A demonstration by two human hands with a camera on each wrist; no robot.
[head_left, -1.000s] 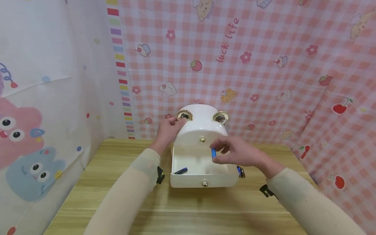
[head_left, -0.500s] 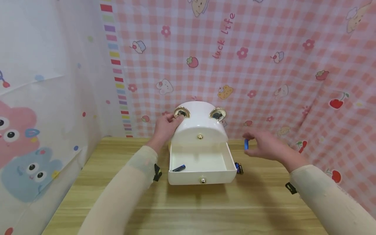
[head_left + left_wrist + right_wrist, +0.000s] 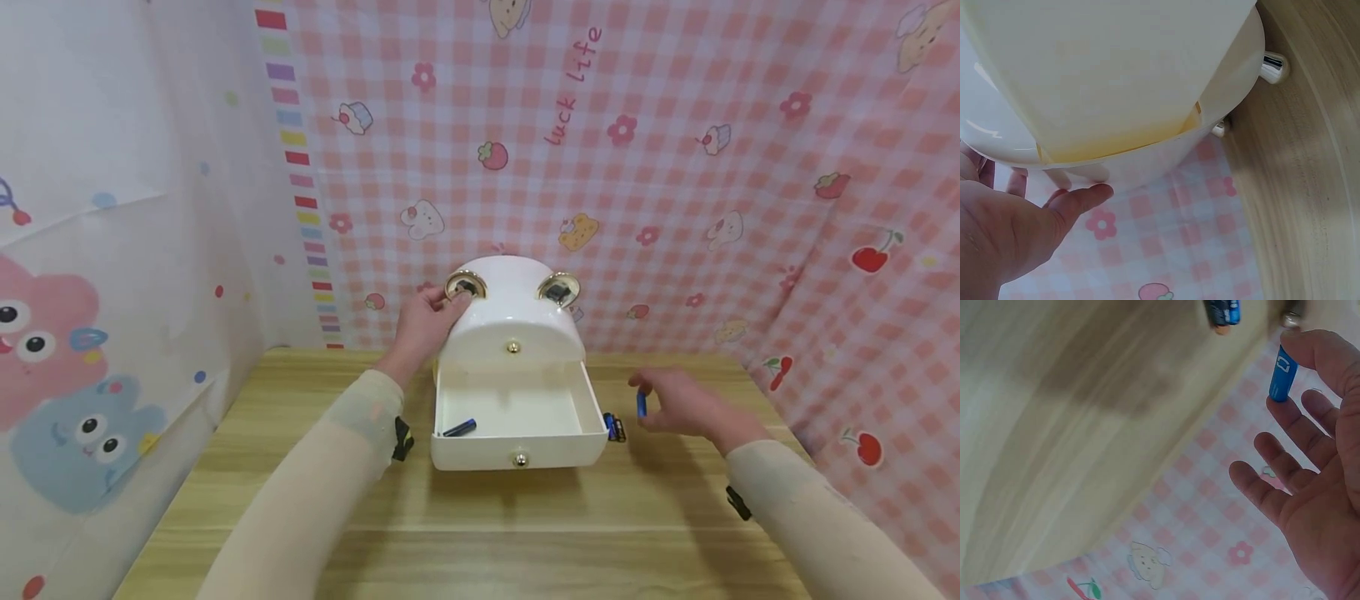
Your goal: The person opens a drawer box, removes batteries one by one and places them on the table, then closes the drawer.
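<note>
A white desktop box (image 3: 513, 300) with two gold-rimmed round eyes stands on the table, its lower drawer (image 3: 480, 454) pulled out. My left hand (image 3: 422, 329) grips the box's upper left side, thumb just below the left eye; in the left wrist view the thumb (image 3: 1085, 200) lies along the white shell. To the right of the box, my right hand (image 3: 686, 407) holds a blue battery (image 3: 1282, 378) by its two ends between thumb and index finger, the other fingers spread. A dark battery with a blue end (image 3: 460, 428) lies in the drawer's front left corner.
Several dark and blue batteries (image 3: 615, 427) lie on the wooden table (image 3: 525, 533) against the drawer's right side. A pink checked cloth (image 3: 645, 183) hangs right behind the table, and a white patterned cloth (image 3: 225, 167) hangs on the left.
My right hand has carried the blue battery from above the drawer out to the right, then lower toward the table beside the loose batteries. The left hand has stayed on the box.
</note>
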